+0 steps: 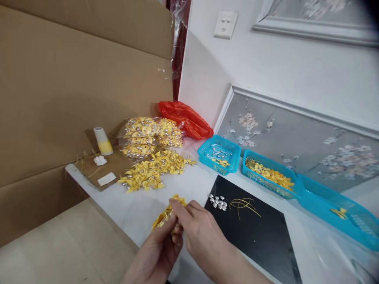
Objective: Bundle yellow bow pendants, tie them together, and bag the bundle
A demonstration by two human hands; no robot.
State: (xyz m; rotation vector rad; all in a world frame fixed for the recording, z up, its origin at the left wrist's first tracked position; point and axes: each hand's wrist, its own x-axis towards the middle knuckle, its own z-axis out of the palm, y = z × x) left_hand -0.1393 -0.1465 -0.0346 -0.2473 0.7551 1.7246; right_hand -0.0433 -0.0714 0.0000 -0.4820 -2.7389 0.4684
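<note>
- Left hand was closed around a yellow bunch, above the tabletop.
- Right hand met the bunch with bent fingers; its grip could not be determined.
- Black board carried silver beads and gold wires.
- Yellow pile lay beyond both hands.

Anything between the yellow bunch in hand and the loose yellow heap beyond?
Nothing visible: white tabletop lies between the glossy yellow bunch, held in left hand and right hand, and the loose, beaded yellow heap.
</note>
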